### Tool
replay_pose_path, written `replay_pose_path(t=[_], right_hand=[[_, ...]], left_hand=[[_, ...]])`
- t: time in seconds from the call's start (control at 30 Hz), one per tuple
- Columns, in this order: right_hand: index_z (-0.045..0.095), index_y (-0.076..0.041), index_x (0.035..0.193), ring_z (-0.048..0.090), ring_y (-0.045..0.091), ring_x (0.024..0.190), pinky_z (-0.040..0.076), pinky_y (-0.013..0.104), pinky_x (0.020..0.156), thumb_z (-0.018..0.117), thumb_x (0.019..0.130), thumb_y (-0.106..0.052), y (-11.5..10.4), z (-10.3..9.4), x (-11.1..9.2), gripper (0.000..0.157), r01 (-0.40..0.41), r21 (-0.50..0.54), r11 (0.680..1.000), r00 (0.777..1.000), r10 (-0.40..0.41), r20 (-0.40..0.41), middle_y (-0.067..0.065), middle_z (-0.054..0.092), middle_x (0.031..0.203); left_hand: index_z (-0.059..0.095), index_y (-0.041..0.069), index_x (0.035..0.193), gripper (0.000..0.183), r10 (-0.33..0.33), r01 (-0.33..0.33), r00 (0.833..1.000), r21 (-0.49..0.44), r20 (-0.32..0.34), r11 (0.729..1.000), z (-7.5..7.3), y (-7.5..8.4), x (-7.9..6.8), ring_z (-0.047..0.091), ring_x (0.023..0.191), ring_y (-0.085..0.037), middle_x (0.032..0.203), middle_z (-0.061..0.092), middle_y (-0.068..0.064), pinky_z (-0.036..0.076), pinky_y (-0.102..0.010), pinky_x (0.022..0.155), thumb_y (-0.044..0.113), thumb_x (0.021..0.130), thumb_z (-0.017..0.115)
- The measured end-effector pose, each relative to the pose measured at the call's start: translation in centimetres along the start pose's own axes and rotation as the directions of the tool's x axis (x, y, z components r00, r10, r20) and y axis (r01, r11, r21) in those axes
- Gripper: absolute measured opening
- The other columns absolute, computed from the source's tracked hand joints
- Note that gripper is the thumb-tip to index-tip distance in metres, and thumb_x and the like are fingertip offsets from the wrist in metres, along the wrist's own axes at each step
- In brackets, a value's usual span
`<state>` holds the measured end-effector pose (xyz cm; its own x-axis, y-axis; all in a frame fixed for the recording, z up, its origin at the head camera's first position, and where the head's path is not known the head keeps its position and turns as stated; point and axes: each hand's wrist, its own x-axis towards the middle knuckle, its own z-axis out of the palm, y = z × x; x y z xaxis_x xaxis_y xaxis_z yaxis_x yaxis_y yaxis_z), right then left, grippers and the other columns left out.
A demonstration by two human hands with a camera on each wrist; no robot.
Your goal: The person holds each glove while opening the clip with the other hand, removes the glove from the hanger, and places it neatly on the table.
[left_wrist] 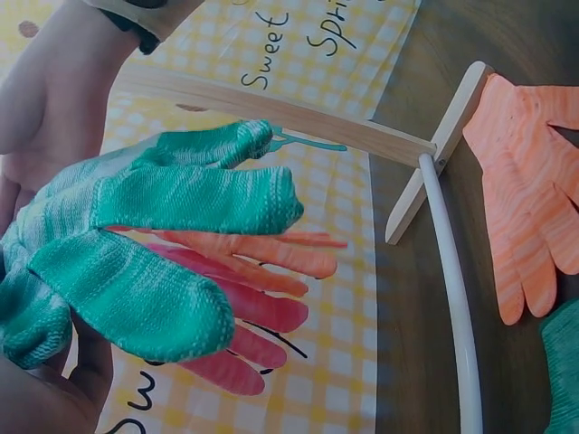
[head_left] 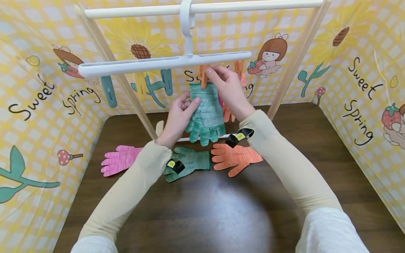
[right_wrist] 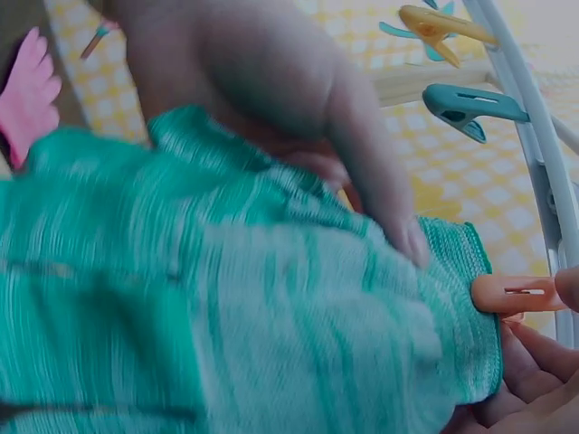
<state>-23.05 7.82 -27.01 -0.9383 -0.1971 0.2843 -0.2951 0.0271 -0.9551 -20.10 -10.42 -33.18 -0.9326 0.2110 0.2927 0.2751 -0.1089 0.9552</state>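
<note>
A green striped glove [head_left: 207,109] hangs fingers-down under the white hanger [head_left: 164,64]. My left hand [head_left: 177,117] holds it at its left side, thumb on the front and fingers behind. At the hanger bar my right hand [head_left: 230,88] pinches an orange clothespin [head_left: 203,77] between thumb and fingers. In the right wrist view that clothespin [right_wrist: 507,294] overlaps the edge of the glove's cuff [right_wrist: 461,298]. Behind the right hand hang an orange glove [left_wrist: 308,258] and a pink glove [left_wrist: 271,307], partly hidden, below another orange clothespin [head_left: 238,66].
Two teal clothespins [head_left: 109,92] and a yellow one [head_left: 140,84] hang from the hanger's left part. On the brown table [head_left: 202,211] lie a pink glove [head_left: 121,161], a dark green glove [head_left: 193,161] and an orange glove [head_left: 235,158]. A wooden rack [head_left: 294,56] carries the hanger.
</note>
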Motion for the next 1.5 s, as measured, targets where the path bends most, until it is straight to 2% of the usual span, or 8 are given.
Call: replay_pose_path(t=[0.13,0.37,0.7,0.83,0.97,1.07,1.23,1.5], right_hand=[[0.066,-0.004,0.135,0.062,0.017,0.121,0.045,0.027,0.107,0.058,0.108,-0.027,0.1,0.3,0.3,0.036,-0.006,0.054,0.999,1.000,0.006,-0.012,0.007,0.068,0.130],[0.067,-0.001,0.128,0.062,0.016,0.117,0.046,0.027,0.104,0.060,0.108,-0.023,0.1,0.7,0.5,0.031,0.018,0.083,0.996,0.999,-0.014,-0.050,0.009,0.069,0.122],[0.069,0.003,0.124,0.066,0.018,0.109,0.051,0.029,0.099,0.065,0.104,-0.016,0.3,1.2,0.9,0.028,0.038,0.184,0.982,0.986,-0.008,-0.164,0.008,0.072,0.114],[0.070,0.002,0.123,0.066,0.015,0.103,0.054,0.032,0.096,0.065,0.104,-0.015,0.3,1.2,0.9,0.026,0.039,0.205,0.978,0.984,-0.001,-0.179,0.007,0.073,0.112],[0.070,-0.001,0.125,0.067,0.015,0.101,0.054,0.030,0.093,0.065,0.104,-0.018,0.3,1.0,0.7,0.027,0.020,0.196,0.980,0.986,0.013,-0.166,0.008,0.073,0.115],[0.071,-0.002,0.126,0.068,0.017,0.100,0.054,0.030,0.092,0.065,0.104,-0.021,0.4,0.9,0.6,0.029,0.004,0.172,0.985,0.988,0.023,-0.156,0.008,0.073,0.115],[0.070,-0.001,0.125,0.069,0.017,0.097,0.056,0.031,0.092,0.064,0.105,-0.024,0.6,0.9,0.7,0.031,0.011,0.145,0.989,0.989,0.011,-0.147,0.009,0.073,0.112],[0.067,0.002,0.130,0.070,0.018,0.095,0.057,0.033,0.093,0.063,0.105,-0.020,0.8,0.6,0.7,0.033,0.030,0.187,0.982,0.987,0.001,-0.160,0.014,0.072,0.118]], left_hand=[[0.060,0.002,0.126,0.024,0.014,-0.014,1.000,0.040,-0.011,0.999,0.0,0.0,-0.1,0.072,0.075,-0.012,0.086,0.076,0.003,0.058,-0.027,0.069,0.018,0.109,0.056],[0.061,0.000,0.123,0.024,0.059,-0.054,0.998,0.149,-0.029,0.987,0.1,0.0,-0.2,0.061,0.065,-0.011,0.071,0.066,0.002,0.049,-0.024,0.063,0.020,0.109,0.056],[0.063,0.001,0.125,0.027,0.080,-0.075,0.997,0.197,-0.018,0.978,0.2,-0.2,-0.3,0.057,0.062,-0.013,0.076,0.070,-0.001,0.047,-0.026,0.061,0.021,0.109,0.057],[0.064,0.002,0.126,0.028,0.068,-0.062,0.997,0.212,-0.022,0.975,0.2,-0.6,-0.6,0.061,0.063,-0.013,0.082,0.074,-0.001,0.050,-0.027,0.062,0.022,0.108,0.059],[0.064,0.001,0.123,0.024,0.086,-0.078,0.996,0.238,-0.024,0.968,0.2,-1.1,-1.0,0.052,0.055,-0.012,0.068,0.063,0.000,0.044,-0.025,0.058,0.019,0.107,0.060],[0.064,0.000,0.115,0.019,0.106,-0.095,0.994,0.277,-0.024,0.956,0.2,-1.4,-1.4,0.037,0.051,-0.015,0.059,0.045,-0.001,0.034,-0.026,0.058,0.016,0.107,0.060],[0.055,0.002,0.097,0.017,0.124,-0.111,0.992,0.334,-0.018,0.936,-0.2,-1.8,-2.2,0.022,0.056,-0.017,0.064,0.026,-0.001,0.025,-0.029,0.063,0.015,0.106,0.061],[0.059,0.004,0.102,0.015,0.112,-0.103,0.994,0.356,-0.006,0.929,-0.8,-2.5,-3.6,0.022,0.057,-0.019,0.064,0.026,-0.003,0.025,-0.030,0.062,0.019,0.107,0.060]])
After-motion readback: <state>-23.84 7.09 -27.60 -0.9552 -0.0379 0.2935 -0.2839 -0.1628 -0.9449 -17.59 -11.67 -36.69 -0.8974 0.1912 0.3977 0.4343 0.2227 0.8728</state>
